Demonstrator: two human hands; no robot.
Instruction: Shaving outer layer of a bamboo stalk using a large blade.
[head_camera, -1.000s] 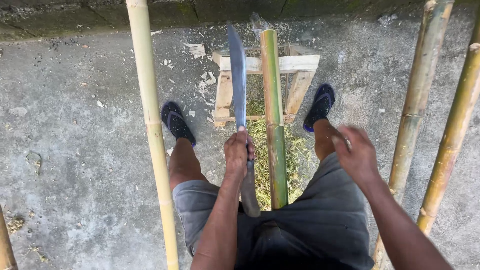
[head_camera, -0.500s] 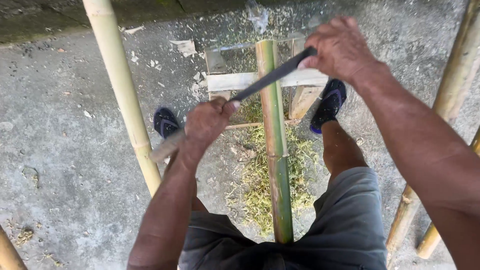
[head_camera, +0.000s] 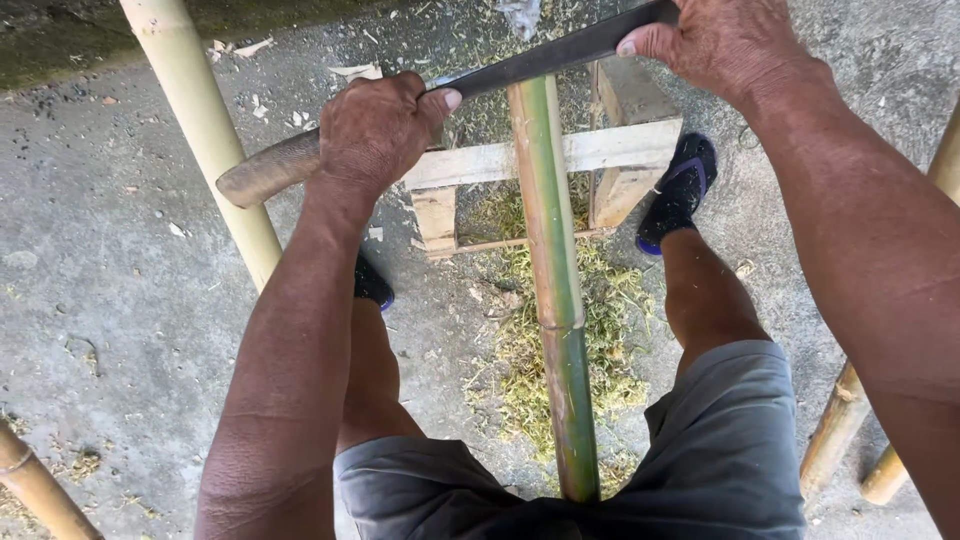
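Left hand (head_camera: 375, 130) clenched on knife handle (head_camera: 265, 168) | right hand (head_camera: 720, 45) grasping blade (head_camera: 545, 58) spine | green bamboo pole (head_camera: 555, 280) beneath both grips: stiff, probably slick; hold ends, clear of edge.

The knife (head_camera: 540, 58) has a dull dark metal blade and a worn, smooth wooden handle. The green bamboo pole (head_camera: 556, 290) looks glossy and smooth. The stand (head_camera: 520, 160) is rough pale wood, the floor (head_camera: 110, 250) coarse grey concrete, the shorts (head_camera: 720, 450) matt grey cloth.

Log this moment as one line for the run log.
left hand: grips knife handle | right hand: presses blade's far end | blade: across green bamboo pole
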